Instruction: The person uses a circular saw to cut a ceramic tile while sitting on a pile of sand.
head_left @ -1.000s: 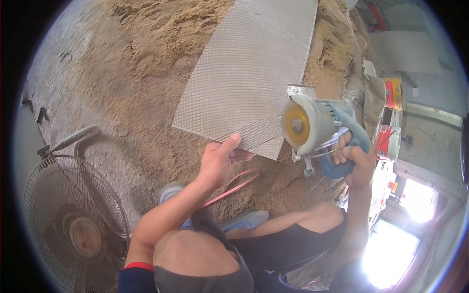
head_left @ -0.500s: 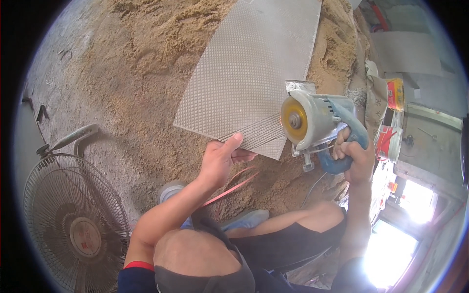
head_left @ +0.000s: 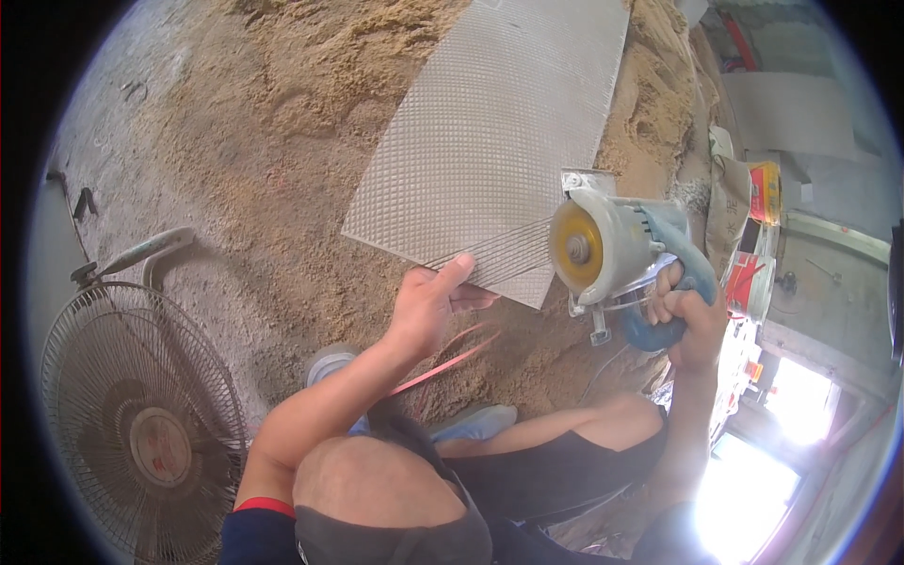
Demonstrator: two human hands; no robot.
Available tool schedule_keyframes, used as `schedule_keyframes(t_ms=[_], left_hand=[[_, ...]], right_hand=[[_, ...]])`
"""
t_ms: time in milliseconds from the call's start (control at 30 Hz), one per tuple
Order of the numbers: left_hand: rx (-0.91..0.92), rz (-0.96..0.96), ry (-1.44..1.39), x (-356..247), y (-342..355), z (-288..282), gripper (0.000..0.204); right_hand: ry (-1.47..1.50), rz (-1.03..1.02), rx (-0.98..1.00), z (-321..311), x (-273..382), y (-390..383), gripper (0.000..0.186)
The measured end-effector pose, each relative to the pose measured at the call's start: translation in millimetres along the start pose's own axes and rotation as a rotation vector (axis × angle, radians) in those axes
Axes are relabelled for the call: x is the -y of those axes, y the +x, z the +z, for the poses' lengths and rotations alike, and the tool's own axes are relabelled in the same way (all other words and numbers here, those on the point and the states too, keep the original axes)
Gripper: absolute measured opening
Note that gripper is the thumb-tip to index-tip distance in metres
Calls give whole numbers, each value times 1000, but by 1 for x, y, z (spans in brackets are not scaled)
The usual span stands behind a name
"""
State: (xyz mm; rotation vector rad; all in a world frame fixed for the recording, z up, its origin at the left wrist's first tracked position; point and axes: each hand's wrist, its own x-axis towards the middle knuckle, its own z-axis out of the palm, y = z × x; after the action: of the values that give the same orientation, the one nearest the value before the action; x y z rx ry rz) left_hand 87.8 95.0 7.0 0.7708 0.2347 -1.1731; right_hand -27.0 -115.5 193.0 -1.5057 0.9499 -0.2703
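A long grey tile (head_left: 471,132) with a square-grid surface lies on the sandy ground, with several parallel diagonal grooves across its near corner. My left hand (head_left: 428,306) grips the tile's near edge, thumb on top over the grooves and fingers underneath. On the right, my right hand (head_left: 692,315) is wrapped round the blue handle of a hand-held circular saw (head_left: 621,231). The saw's yellow disc (head_left: 576,247) stands upright at the tile's right edge, beside the end of the grooves. A pink strap (head_left: 450,353) lies below the tile, near my left hand.
A standing fan (head_left: 132,414) is at the lower left. Sand (head_left: 264,141) surrounds the tile. Red and yellow packages (head_left: 763,188) and a pale sack (head_left: 730,179) line the right side near bright openings. My knees and shoes (head_left: 476,424) occupy the near ground.
Compared with half a second ago, the saw sits slightly lower and further right, along with my right hand. My left hand keeps its hold on the tile.
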Motion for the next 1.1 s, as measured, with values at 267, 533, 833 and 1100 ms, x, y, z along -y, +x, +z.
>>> schedule_keyframes(t_ms=[267, 533, 833, 1100], left_hand=[[-10, 1, -35, 2, -1, -1, 37], [14, -8, -18, 0, -1, 0, 42], [2, -9, -9, 1, 0, -2, 41], [-8, -14, -20, 2, -1, 0, 40]], right_hand=[[-35, -26, 14, 4, -3, 9, 23], [-53, -22, 0, 3, -5, 10, 22], [-71, 13, 19, -3, -5, 2, 22], [-2, -26, -11, 6, -3, 6, 22]])
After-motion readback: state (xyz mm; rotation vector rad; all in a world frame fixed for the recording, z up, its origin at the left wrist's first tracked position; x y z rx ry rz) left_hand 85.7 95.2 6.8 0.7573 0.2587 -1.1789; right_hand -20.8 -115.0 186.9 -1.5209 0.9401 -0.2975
